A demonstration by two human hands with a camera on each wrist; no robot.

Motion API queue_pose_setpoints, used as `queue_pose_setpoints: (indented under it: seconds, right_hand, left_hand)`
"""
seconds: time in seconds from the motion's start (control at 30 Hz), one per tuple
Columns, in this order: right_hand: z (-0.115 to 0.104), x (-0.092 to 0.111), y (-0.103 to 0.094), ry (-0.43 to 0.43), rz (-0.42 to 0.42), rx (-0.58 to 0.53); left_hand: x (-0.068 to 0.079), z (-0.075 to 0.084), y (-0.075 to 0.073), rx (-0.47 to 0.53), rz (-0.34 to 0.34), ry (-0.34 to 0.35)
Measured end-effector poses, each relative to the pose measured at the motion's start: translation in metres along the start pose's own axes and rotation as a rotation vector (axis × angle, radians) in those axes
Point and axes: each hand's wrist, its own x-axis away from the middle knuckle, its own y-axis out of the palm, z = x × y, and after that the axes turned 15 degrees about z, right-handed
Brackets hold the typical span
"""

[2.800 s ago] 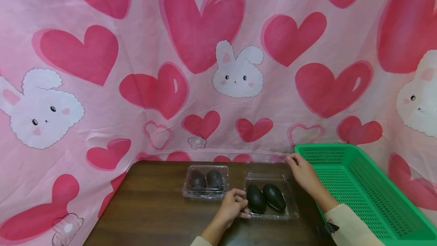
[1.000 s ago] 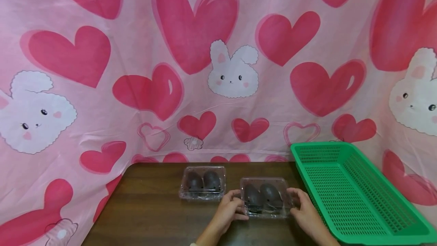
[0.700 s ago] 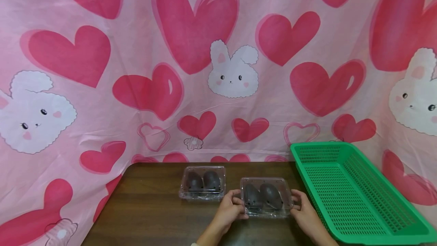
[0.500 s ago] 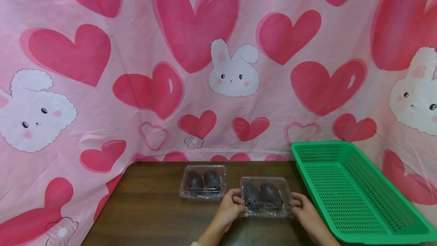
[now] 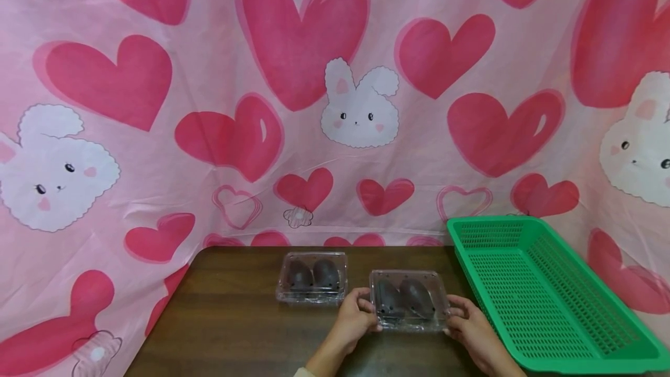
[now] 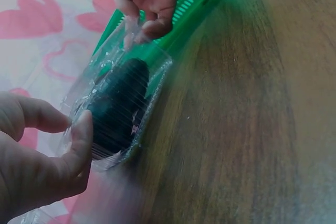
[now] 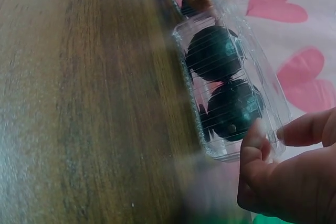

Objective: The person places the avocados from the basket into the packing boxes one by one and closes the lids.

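Note:
A clear plastic clamshell box (image 5: 408, 274) with its lid down contains two dark, glossy avocados (image 5: 416, 298). My left hand (image 5: 352, 317) pinches the left end of its rim; the left wrist view shows the thumb (image 6: 81, 145) and forefinger meeting there. At the opposite end, my right hand (image 5: 472, 330) pinches the rim likewise, as the thumb (image 7: 254, 137) in the right wrist view shows. A second closed clamshell box (image 5: 311, 296), also with two dark avocados (image 5: 325, 273), stands on the table to the left and slightly farther back.
A green perforated plastic basket (image 5: 523, 295) stands close on the right, its long side beside my right hand. The brown wooden table (image 5: 235, 319) ends at the back against a pink cloth (image 5: 419, 150) printed with hearts and rabbits.
The box's lid stood raised in the earliest frame, held by my right hand, and is now down. The right hand has come down to the box's right end. The left hand stays at the left end.

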Motion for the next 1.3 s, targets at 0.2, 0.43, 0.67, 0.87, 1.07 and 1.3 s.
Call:
queue_pose_setpoints:
  seconds: [0.2,0.43,0.67,0.87,1.07,1.3]
  right_hand:
    - [-0.002,0.0,-0.001,0.005,0.005,-0.003]
    - [0.0,0.001,0.0,-0.017,0.016,0.023]
    - [-0.001,0.001,-0.001,-0.012,0.028,0.025]
    - [-0.002,-0.001,0.003,-0.043,0.037,0.014]
    - [-0.004,-0.007,0.01,-0.063,0.048,-0.014]
    - [-0.006,-0.017,0.02,-0.074,0.05,-0.051]
  left_hand:
    - [-0.003,0.0,0.001,-0.019,0.003,-0.011]
    - [-0.002,0.0,0.001,-0.03,-0.001,-0.02]
    - [0.0,0.002,0.003,-0.037,-0.002,0.007]
    - [-0.001,0.004,0.006,-0.157,0.018,0.188]
    - [-0.005,0.009,0.007,-0.458,0.106,0.424]
    - [-0.006,0.014,0.012,-0.663,0.204,0.563]
